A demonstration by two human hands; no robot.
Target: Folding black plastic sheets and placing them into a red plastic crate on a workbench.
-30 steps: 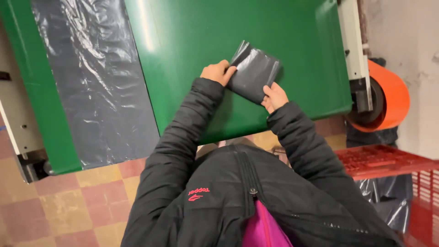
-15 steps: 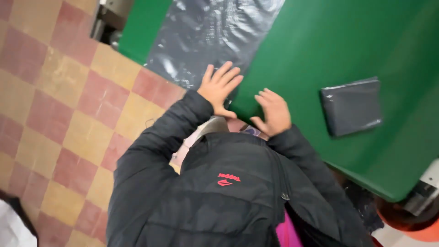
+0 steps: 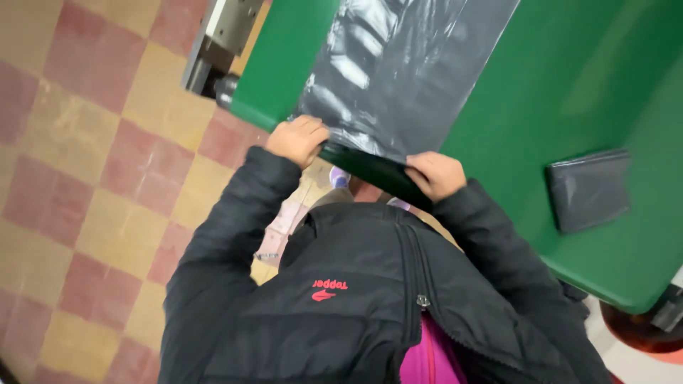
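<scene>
- My left hand [image 3: 297, 140] has its fingers curled shut over the near edge of the grey plastic sheet [image 3: 398, 67], at the sheet's near left corner.
- My right hand [image 3: 437, 174] pinches the same edge at its right corner, fingers closed on the plastic.
- The sheet lies flat on the green tabletop [image 3: 562, 78], running from my hands toward 12 o'clock, glossy and wrinkled.
- A folded grey bag [image 3: 589, 189] lies at 3 o'clock of my right hand, well apart from it.
- At 11 o'clock a grey metal bracket [image 3: 222, 43] sits at the tabletop's end.
- Checked tile floor [image 3: 92, 163] fills the 9 o'clock side.
</scene>
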